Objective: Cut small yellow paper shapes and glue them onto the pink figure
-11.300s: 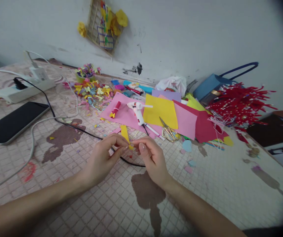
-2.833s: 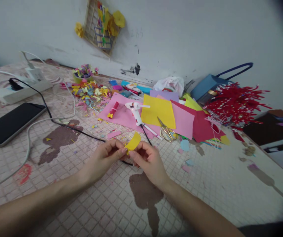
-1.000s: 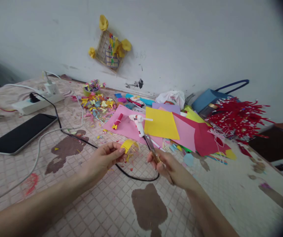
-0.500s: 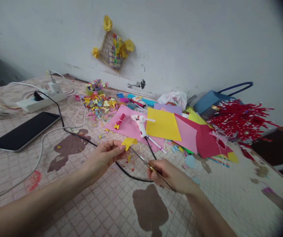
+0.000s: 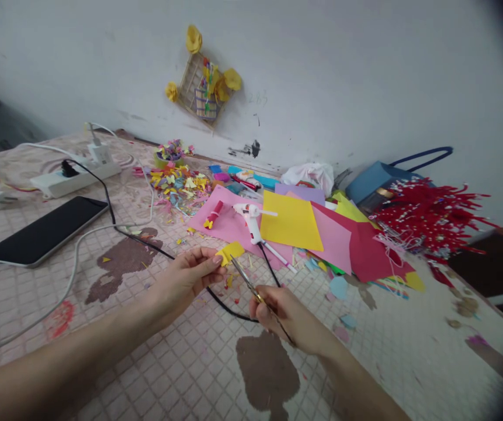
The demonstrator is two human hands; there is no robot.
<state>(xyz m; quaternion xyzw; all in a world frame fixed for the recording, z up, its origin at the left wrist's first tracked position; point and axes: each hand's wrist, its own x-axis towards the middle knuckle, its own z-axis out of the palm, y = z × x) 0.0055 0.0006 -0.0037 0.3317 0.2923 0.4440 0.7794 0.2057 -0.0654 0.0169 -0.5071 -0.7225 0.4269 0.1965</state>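
A small piece of yellow paper (image 5: 232, 252) is pinched between the thumb and fingers of my left hand (image 5: 198, 269). My right hand (image 5: 284, 313) is closed round the handles of a pair of scissors (image 5: 247, 280), whose tips are at the lower edge of the yellow piece. Whether the blades touch the paper cannot be made out. Just beyond the hands, a white glue gun (image 5: 250, 221) lies on a pink sheet (image 5: 229, 228), beside a red tube (image 5: 214, 214) and a larger yellow sheet (image 5: 290, 221).
Colourful paper scraps (image 5: 179, 182) are heaped at the back. On the left are a tablet (image 5: 45, 231) and a power strip (image 5: 76, 178) with cables. A black cable (image 5: 229, 310) loops beneath the hands. Red fuzzy stems (image 5: 426, 216) and a blue bag (image 5: 378, 181) stand right.
My right hand and the scissors have moved a little left, and the scissors point more steeply. The yellow piece looks flatter and turned in my left hand, which stays nearly in place.
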